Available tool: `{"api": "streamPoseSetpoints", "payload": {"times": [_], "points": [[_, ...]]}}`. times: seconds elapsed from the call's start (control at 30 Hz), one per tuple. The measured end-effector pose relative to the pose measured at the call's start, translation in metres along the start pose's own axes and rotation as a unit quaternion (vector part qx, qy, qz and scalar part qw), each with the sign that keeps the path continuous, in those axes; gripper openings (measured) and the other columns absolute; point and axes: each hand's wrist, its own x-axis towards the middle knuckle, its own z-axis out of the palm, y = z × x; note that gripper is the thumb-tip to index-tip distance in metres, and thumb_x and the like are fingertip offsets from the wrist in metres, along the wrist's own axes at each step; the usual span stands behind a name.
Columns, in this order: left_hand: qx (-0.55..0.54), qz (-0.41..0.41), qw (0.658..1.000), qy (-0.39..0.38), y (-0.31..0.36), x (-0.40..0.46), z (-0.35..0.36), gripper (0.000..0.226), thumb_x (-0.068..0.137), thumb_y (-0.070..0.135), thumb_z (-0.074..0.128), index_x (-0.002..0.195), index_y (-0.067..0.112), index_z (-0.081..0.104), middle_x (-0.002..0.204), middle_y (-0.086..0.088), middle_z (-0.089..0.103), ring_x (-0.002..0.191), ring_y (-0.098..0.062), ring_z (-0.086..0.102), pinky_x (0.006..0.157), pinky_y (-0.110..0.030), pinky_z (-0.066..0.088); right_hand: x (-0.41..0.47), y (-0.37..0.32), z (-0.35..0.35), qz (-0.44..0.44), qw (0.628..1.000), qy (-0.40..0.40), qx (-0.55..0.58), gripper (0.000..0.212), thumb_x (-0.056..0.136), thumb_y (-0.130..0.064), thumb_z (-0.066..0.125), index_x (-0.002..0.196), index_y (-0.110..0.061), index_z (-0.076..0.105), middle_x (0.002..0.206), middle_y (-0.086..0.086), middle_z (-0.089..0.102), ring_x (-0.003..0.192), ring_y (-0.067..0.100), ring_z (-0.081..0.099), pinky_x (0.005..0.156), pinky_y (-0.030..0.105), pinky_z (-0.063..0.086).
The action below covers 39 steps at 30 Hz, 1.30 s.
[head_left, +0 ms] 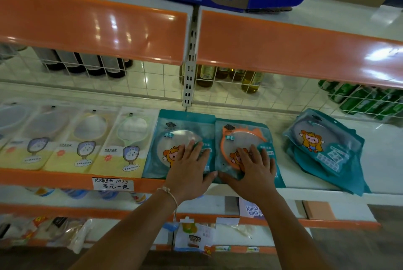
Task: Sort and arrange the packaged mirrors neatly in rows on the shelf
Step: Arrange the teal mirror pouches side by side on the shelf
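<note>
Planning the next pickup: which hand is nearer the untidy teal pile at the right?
Right. The right hand lies flat on the neighbouring orange mirror pack; the left hand lies farther from the pile.

Single view from the camera on my head, facing forward and down onto the middle shelf (370,138) from close range, with my forearms entering from the bottom edge. The wide lens bends the upper shelf edge (91,29) above and takes in the lower shelves (130,213) below.

Mirror packs (244,149) (side by side) on shelf (381,160)
</note>
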Motion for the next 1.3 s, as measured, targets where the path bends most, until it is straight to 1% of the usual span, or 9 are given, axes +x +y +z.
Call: {"api": "streamPoseSetpoints", "payload": {"times": [0.17, 0.27, 0.53, 0.7, 0.83, 0.93, 1.03, 1.17, 1.3], "points": [[-0.006, -0.005, 1.000, 0.001, 0.001, 0.001, 0.000, 0.085, 0.085, 0.069, 0.009, 0.154, 0.019, 0.018, 0.162, -0.007, 0.011, 0.150, -0.026, -0.004, 0.122, -0.046, -0.001, 0.001, 0.000, -0.001, 0.003, 1.000, -0.006, -0.008, 0.120, 0.053, -0.101, 0.013, 0.153, -0.034, 0.015, 0.164, 0.006, 0.008, 0.149, 0.037, -0.002, 0.120, 0.056, 0.001], [-0.012, -0.011, 1.000, -0.007, 0.001, 0.003, -0.003, 0.076, 0.092, 0.065, 0.030, 0.153, 0.020, 0.020, 0.162, -0.006, 0.012, 0.150, -0.026, -0.001, 0.122, -0.046, -0.001, 0.000, 0.000, -0.002, 0.000, 1.000, -0.008, -0.005, 0.119, 0.053, -0.100, 0.008, 0.153, -0.035, 0.014, 0.164, 0.006, 0.006, 0.149, 0.036, -0.003, 0.119, 0.056, -0.001], [-0.024, -0.007, 0.999, 0.025, 0.026, 0.011, -0.031, 0.053, 0.098, 0.050, 0.038, 0.139, 0.017, 0.043, 0.151, -0.009, 0.033, 0.144, -0.026, 0.021, 0.121, -0.043, 0.009, -0.003, 0.003, -0.016, -0.010, 0.998, 0.000, 0.069, 0.108, 0.064, -0.096, 0.012, 0.153, -0.035, 0.017, 0.164, 0.003, 0.005, 0.151, 0.029, -0.003, 0.121, 0.051, 0.001], [-0.068, 0.027, 0.994, 0.079, 0.062, 0.031, -0.036, 0.040, 0.097, 0.034, 0.044, 0.128, 0.012, 0.053, 0.134, -0.007, 0.048, 0.128, -0.024, 0.039, 0.113, -0.034, 0.027, -0.002, 0.034, -0.040, -0.001, 0.988, 0.062, 0.143, 0.086, 0.078, -0.078, 0.020, 0.144, -0.027, 0.041, 0.156, 0.007, 0.032, 0.145, 0.031, 0.022, 0.117, 0.052, 0.024], [-0.088, 0.040, 0.992, 0.076, 0.108, 0.060, -0.036, 0.039, 0.096, 0.033, 0.041, 0.126, 0.014, 0.056, 0.133, -0.004, 0.051, 0.125, -0.023, 0.044, 0.110, -0.039, 0.032, 0.002, 0.087, -0.060, 0.048, 0.976, 0.128, 0.168, 0.055, 0.090, -0.056, 0.045, 0.130, -0.020, 0.056, 0.135, 0.010, 0.054, 0.123, 0.031, 0.047, 0.103, 0.046, 0.041], [-0.113, 0.047, 0.990, 0.072, 0.146, 0.076, -0.039, 0.040, 0.098, 0.033, 0.042, 0.134, 0.018, 0.051, 0.138, 0.003, 0.050, 0.118, -0.019, 0.051, 0.099, -0.031, 0.030, 0.002, 0.127, -0.073, 0.085, 0.965, 0.153, 0.193, 0.047, 0.091, -0.046, 0.056, 0.128, -0.016, 0.058, 0.128, 0.010, 0.058, 0.116, 0.031, 0.049, 0.101, 0.047, 0.043], [-0.178, 0.056, 0.982, 0.043, 0.182, 0.093, -0.038, 0.034, 0.098, 0.025, 0.047, 0.128, 0.009, 0.054, 0.133, -0.006, 0.052, 0.114, -0.022, 0.052, 0.090, -0.029, 0.040, 0.000, 0.161, -0.082, 0.102, 0.961, 0.168, 0.196, 0.041, 0.092, -0.042, 0.058, 0.124, -0.015, 0.060, 0.123, 0.010, 0.061, 0.113, 0.029, 0.051, 0.099, 0.043, 0.044], [-0.194, 0.038, 0.980, 0.023, 0.213, 0.123, -0.033, 0.038, 0.098, 0.025, 0.048, 0.133, 0.010, 0.048, 0.135, -0.007, 0.048, 0.121, -0.023, 0.048, 0.097, -0.030, 0.039, -0.002, 0.197, -0.086, 0.163, 0.944, 0.162, 0.235, 0.048, 0.092, -0.039, 0.060, 0.131, -0.013, 0.056, 0.128, 0.012, 0.057, 0.115, 0.026, 0.052, 0.099, 0.039, 0.045], [-0.207, 0.011, 0.978, 0.016, 0.235, 0.152, -0.033, 0.037, 0.096, 0.026, 0.051, 0.132, 0.017, 0.048, 0.128, -0.002, 0.048, 0.115, -0.019, 0.052, 0.095, -0.031, 0.047, -0.004, 0.220, -0.086, 0.196, 0.922, 0.145, 0.302, 0.050, 0.090, -0.039, 0.062, 0.133, -0.016, 0.052, 0.126, 0.009, 0.053, 0.113, 0.023, 0.053, 0.095, 0.043, 0.052]]}}
